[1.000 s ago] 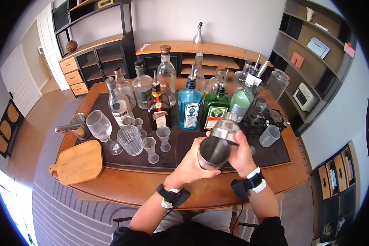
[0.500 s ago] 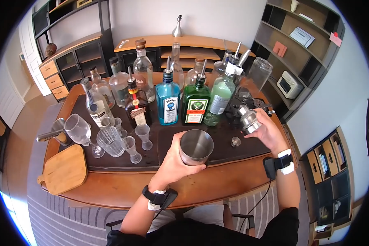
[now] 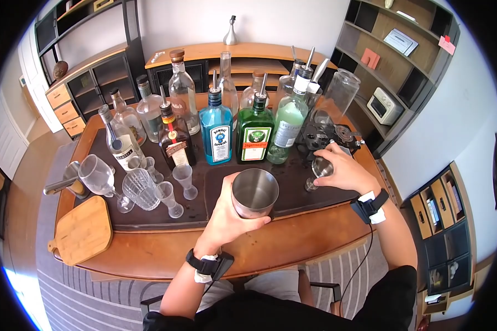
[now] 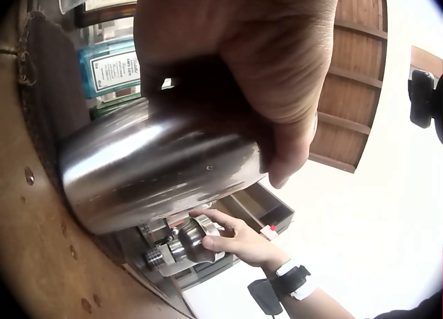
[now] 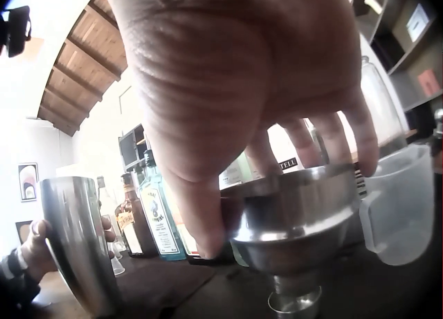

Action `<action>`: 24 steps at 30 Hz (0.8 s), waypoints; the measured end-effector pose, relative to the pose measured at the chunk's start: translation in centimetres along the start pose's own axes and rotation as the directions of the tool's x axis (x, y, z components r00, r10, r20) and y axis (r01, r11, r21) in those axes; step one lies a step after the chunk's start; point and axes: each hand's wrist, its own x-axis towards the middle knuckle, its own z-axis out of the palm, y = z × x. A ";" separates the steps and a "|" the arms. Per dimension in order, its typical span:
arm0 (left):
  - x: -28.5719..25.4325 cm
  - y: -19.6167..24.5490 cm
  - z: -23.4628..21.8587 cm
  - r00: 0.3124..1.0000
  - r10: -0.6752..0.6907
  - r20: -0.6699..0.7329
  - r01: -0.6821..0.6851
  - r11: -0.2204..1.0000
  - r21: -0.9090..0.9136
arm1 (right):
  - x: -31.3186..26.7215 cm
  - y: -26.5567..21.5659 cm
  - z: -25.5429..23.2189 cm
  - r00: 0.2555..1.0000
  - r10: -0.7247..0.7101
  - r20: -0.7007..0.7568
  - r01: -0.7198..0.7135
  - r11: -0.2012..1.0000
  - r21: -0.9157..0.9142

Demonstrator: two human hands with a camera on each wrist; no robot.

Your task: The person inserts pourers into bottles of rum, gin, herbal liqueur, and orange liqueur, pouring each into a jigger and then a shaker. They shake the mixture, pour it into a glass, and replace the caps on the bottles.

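My left hand (image 3: pixel 223 219) grips a steel shaker tin (image 3: pixel 254 207) from its left side, thumb across the front; its open mouth faces up in the head view and shows bare metal inside. My right hand (image 3: pixel 349 172) pinches the shaker's strainer top (image 5: pixel 291 215) by its wide rim. That top is turned over, wide end up and narrow neck down, close above the dark mat. Right under the neck sits the small metal cap (image 3: pixel 311 185). A clear plastic measuring cup (image 5: pixel 400 208) stands beside the right fingers.
Behind the hands stand several bottles, among them a blue one (image 3: pixel 216 132) and a green one (image 3: pixel 255 135). Left are a wine glass (image 3: pixel 96 175), a cut-glass tumbler (image 3: pixel 142 190), small glasses (image 3: pixel 185 182) and a wooden board (image 3: pixel 85 229). A black stove-like device (image 3: pixel 328 135) sits back right.
The hands have moved apart; the right hand has carried the strainer top away to the right, turned it over and lowered it to the small cap. The left hand still holds the tin.
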 end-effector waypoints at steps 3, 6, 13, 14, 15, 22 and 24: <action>0.0 -0.1 0.0 1.000 0.004 0.001 -0.004 1.000 -0.003 | 0.3 -0.3 0.2 1.000 -0.002 0.013 0.001 1.000 0.003; 0.1 -0.1 -0.1 1.000 0.013 0.002 -0.013 1.000 0.001 | 0.5 0.1 0.8 1.000 -0.014 0.027 0.013 1.000 0.024; 0.1 -0.2 0.0 1.000 0.021 -0.002 -0.021 0.999 -0.030 | 0.5 0.5 2.2 0.997 0.014 0.078 -0.016 1.000 0.019; 0.1 -0.2 0.0 1.000 0.019 -0.002 -0.019 1.000 -0.024 | 0.4 0.5 2.4 0.997 0.001 0.075 -0.001 1.000 0.002; 0.1 -0.3 0.0 1.000 0.017 -0.003 -0.017 1.000 -0.019 | 0.3 0.5 2.7 0.997 -0.012 0.071 0.013 1.000 -0.015; 0.0 -0.2 0.0 1.000 -0.004 -0.004 0.004 1.000 -0.010 | -0.1 0.3 1.7 0.985 -0.041 0.166 0.042 0.999 -0.006; 0.0 -0.3 0.0 1.000 0.009 -0.002 -0.009 1.000 -0.003 | -0.1 0.5 1.9 0.986 -0.062 0.153 0.064 0.998 -0.007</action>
